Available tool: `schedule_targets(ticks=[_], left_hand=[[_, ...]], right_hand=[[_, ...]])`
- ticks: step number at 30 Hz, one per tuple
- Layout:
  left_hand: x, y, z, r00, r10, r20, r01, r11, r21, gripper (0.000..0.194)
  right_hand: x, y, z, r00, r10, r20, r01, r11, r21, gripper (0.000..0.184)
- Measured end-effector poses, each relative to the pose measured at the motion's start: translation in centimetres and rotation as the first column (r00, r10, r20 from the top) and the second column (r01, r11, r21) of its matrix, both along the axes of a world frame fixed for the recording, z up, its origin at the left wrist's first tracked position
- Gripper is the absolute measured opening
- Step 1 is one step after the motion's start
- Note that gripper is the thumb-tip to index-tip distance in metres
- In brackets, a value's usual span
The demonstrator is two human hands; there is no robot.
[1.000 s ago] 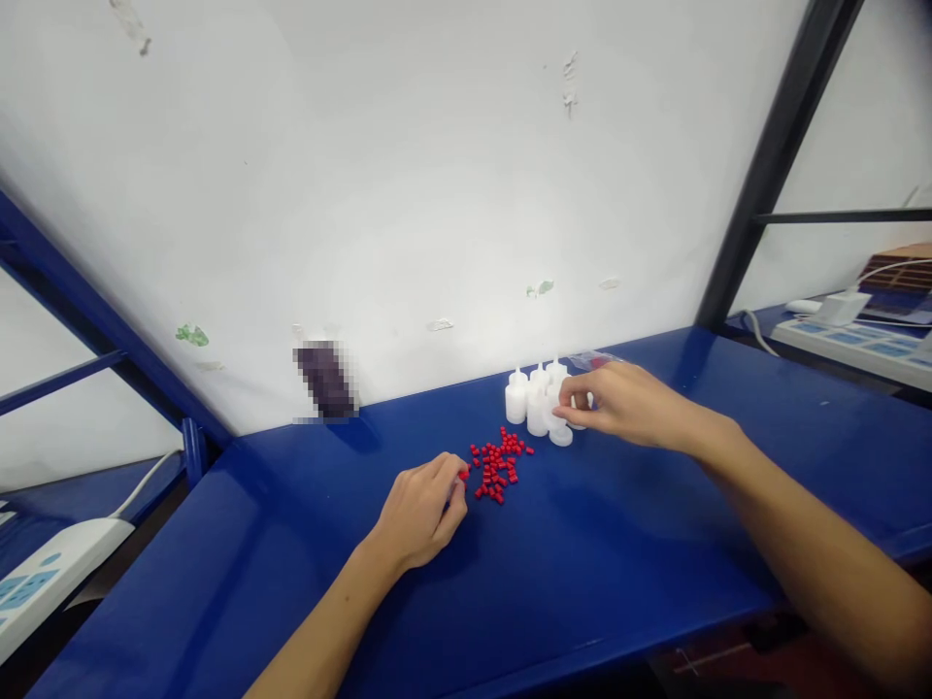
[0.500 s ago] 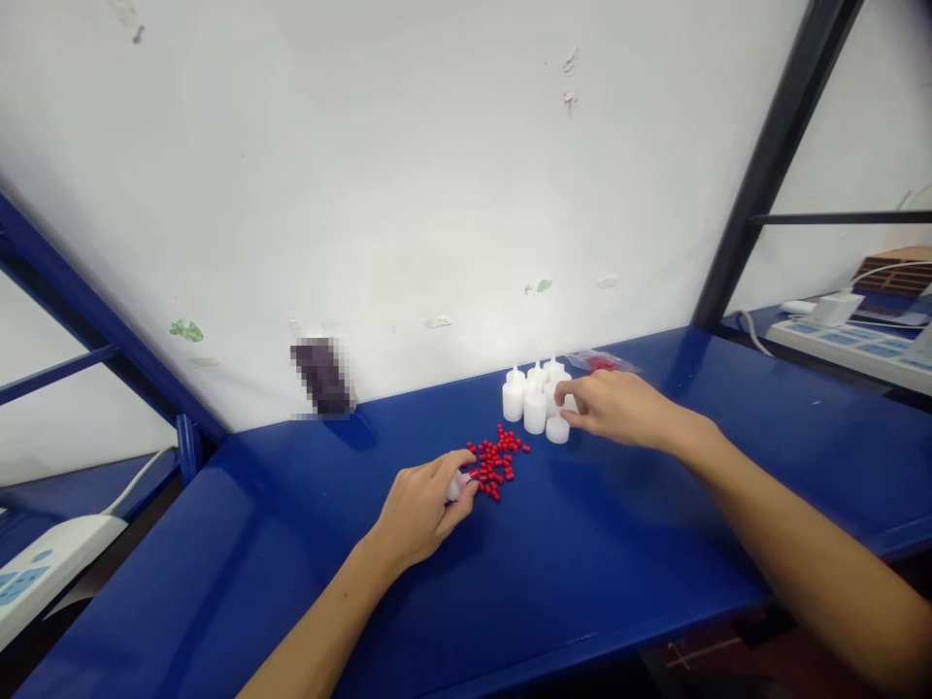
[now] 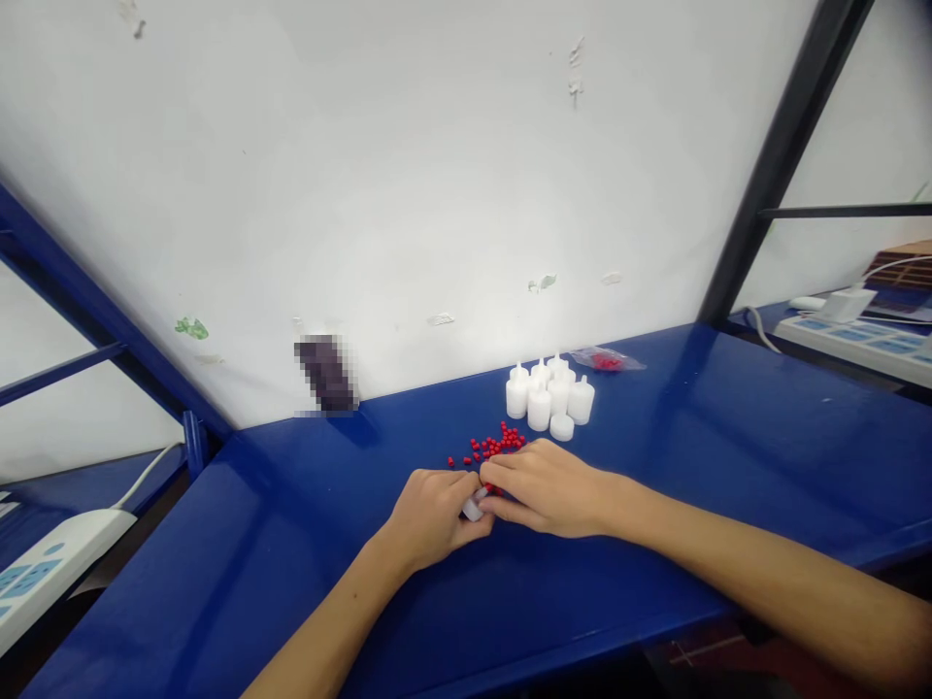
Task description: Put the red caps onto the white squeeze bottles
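A white nozzle cap (image 3: 473,508) sits in the fingers of a left hand (image 3: 433,519), its narrow tip turned toward the right hand (image 3: 549,490), above the middle of a blue desk (image 3: 618,602). The left hand is clamped on the piece between thumb and curled fingers. The right hand's thumb and fingers are closed at the tip, pinching a small red cap (image 3: 489,487) there. The two hands meet at the fingertips; whether they touch each other cannot be told. Just beyond them lie loose red caps (image 3: 502,445), partly hidden by the right hand. Farther back, toward the desk's far edge, white nozzle-topped bottles (image 3: 539,408) stand upright in a tight cluster, with a low white round piece (image 3: 561,427) just beside it on the near side. Behind the cluster and to its right, a clear plastic bag (image 3: 607,361) containing more red pieces lies near the far edge. A dark object (image 3: 326,374), blurred beyond recognition, is at the far edge to the left, by the white wall (image 3: 437,175).
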State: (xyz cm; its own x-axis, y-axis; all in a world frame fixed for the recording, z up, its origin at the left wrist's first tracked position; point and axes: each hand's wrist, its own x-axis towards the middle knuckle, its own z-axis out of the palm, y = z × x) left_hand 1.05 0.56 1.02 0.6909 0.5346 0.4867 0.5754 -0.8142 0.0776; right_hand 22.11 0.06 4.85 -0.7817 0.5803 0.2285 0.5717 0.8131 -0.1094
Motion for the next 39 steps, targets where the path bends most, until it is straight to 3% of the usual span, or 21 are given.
schedule_targets(ticks=[4,8,11,13,15,18,22,23,24,28,30,32,34,37,39], left_hand=[[0.3,-0.5,0.1,0.999,-0.05,0.001,0.049,0.993,-0.108,0.013],[0.6,-1.0,0.8,0.977,-0.144,0.16,0.183,0.947,-0.266,0.01],[1.0,-1.3,1.6,0.942,-0.158,0.295,0.262,0.897,-0.357,0.011],[1.4,-1.6,2.0,0.93,-0.115,0.35,0.265,0.87,-0.417,0.012],[1.7,-2.0,2.2,0.919,-0.071,0.389,0.271,0.828,-0.49,0.014],[1.8,-2.5,2.4,0.893,-0.04,0.449,0.346,0.698,-0.627,0.016],[0.5,-2.4,1.9,0.86,0.045,0.508,0.455,0.38,-0.805,0.014],[0.1,-2.1,1.7,0.855,0.078,0.512,0.464,0.327,-0.823,0.016],[-0.5,-1.8,1.5,0.846,0.117,0.52,0.465,0.316,-0.827,0.019],[-2.0,0.1,0.8,0.715,0.287,0.638,0.441,0.522,-0.73,0.033],[-2.3,0.6,0.6,0.673,0.302,0.675,0.444,0.565,-0.695,0.033],[-2.1,0.7,0.5,0.715,0.277,0.642,0.395,0.598,-0.698,0.031],[-1.7,0.5,0.5,0.81,0.243,0.533,0.256,0.672,-0.695,0.027],[-1.1,0.0,0.7,0.931,0.189,0.311,0.039,0.797,-0.602,0.022],[-0.9,-0.2,0.8,0.964,0.172,0.204,-0.041,0.851,-0.523,0.018]], right_hand=[[0.2,0.0,-0.4,0.986,0.11,-0.125,-0.131,0.976,-0.173,0.03],[0.5,-0.3,-0.5,0.956,0.172,-0.236,-0.228,0.945,-0.236,0.031],[0.4,-0.3,-0.7,0.933,0.222,-0.283,-0.257,0.962,-0.095,0.031],[0.2,-0.1,-1.1,0.92,0.263,-0.29,-0.251,0.965,0.08,0.035],[0.0,0.0,-1.5,0.91,0.311,-0.275,-0.24,0.934,0.264,0.039],[-0.2,0.0,-1.8,0.896,0.379,-0.23,-0.254,0.864,0.435,0.043],[0.8,0.1,-1.2,0.866,0.44,-0.237,-0.239,0.781,0.577,0.04],[1.3,0.3,-0.9,0.866,0.427,-0.261,-0.205,0.778,0.594,0.038],[1.9,0.6,-0.7,0.874,0.392,-0.287,-0.161,0.791,0.59,0.036],[3.3,1.8,-0.3,0.959,0.105,-0.263,0.01,0.915,0.404,0.03],[3.2,2.2,-0.7,0.989,0.005,-0.151,0.04,0.955,0.295,0.03],[2.7,2.3,-1.1,0.998,-0.05,-0.042,0.058,0.976,0.21,0.03],[2.2,2.4,-1.5,0.997,-0.077,0.016,0.073,0.986,0.153,0.029],[1.8,2.5,-1.9,0.995,-0.098,0.03,0.094,0.991,0.098,0.027],[1.9,2.7,-2.0,0.995,-0.1,0.027,0.099,0.993,0.063,0.028]])
